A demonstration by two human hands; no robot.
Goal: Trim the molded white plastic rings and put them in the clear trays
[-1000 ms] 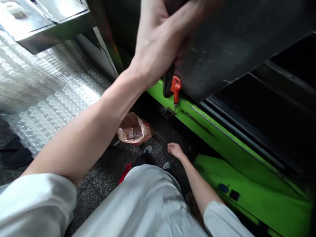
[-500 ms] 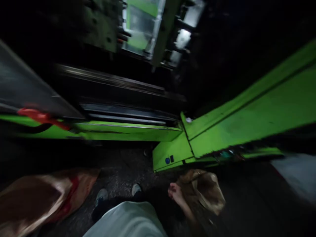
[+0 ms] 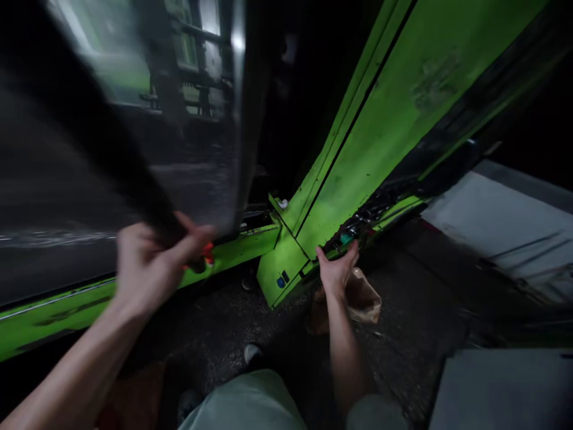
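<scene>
At lower left, the left hand (image 3: 152,266) curls shut around a blurred dark strip (image 3: 129,179) running toward the upper left; the right hand (image 3: 338,269) spreads open near the green machine frame (image 3: 385,101).

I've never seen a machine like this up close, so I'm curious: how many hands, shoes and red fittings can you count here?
Hands, the left hand and the right hand: 2
Shoes: 2
Red fittings: 1
Total: 5
</scene>
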